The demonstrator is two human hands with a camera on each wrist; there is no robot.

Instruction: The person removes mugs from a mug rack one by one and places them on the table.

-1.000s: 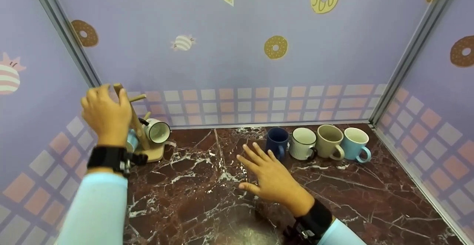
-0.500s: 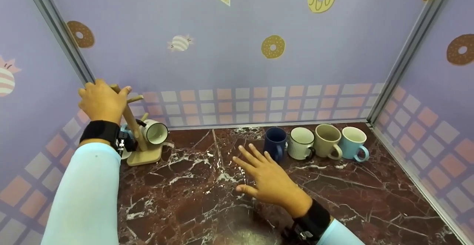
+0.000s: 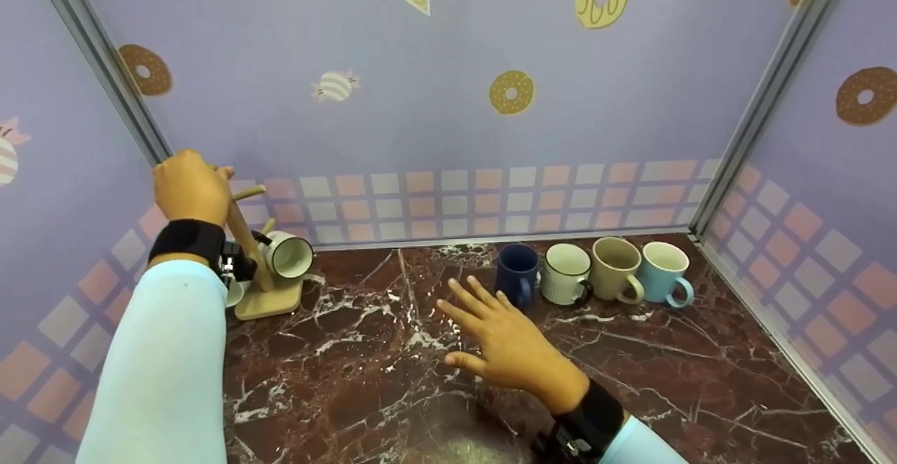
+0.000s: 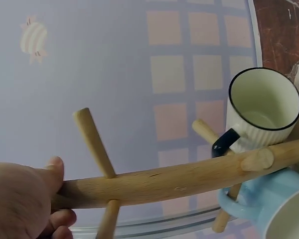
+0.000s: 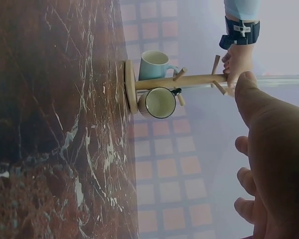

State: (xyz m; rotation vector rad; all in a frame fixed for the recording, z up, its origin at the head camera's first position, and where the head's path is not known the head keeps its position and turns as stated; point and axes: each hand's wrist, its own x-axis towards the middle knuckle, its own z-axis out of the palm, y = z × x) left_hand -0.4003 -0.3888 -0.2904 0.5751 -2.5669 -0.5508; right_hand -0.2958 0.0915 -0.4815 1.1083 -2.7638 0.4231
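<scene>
My left hand (image 3: 193,187) grips the top of a wooden mug tree (image 3: 242,236), its thumb and fingers round the post in the left wrist view. A white ribbed mug (image 3: 291,254) with a black rim hangs by its black handle on a lower peg. On another lower peg hangs a light blue mug (image 4: 276,199), mostly hidden behind my wrist in the head view. Upper pegs (image 4: 94,142) carry nothing. My right hand (image 3: 515,345) hovers over the marble tabletop (image 3: 364,380), fingers spread and holding nothing, just in front of a dark blue mug (image 3: 517,268).
To the right of the dark blue mug stand a white ribbed mug (image 3: 565,275), a beige mug (image 3: 613,268) and a light blue mug (image 3: 662,271) in a row near the back wall (image 3: 420,134). Side walls (image 3: 841,240) bound the tabletop left and right.
My left wrist and forearm have swung left, uncovering more of the mug tree's base, and the hand now wraps further over the post top. The right hand has stayed nearly still.
</scene>
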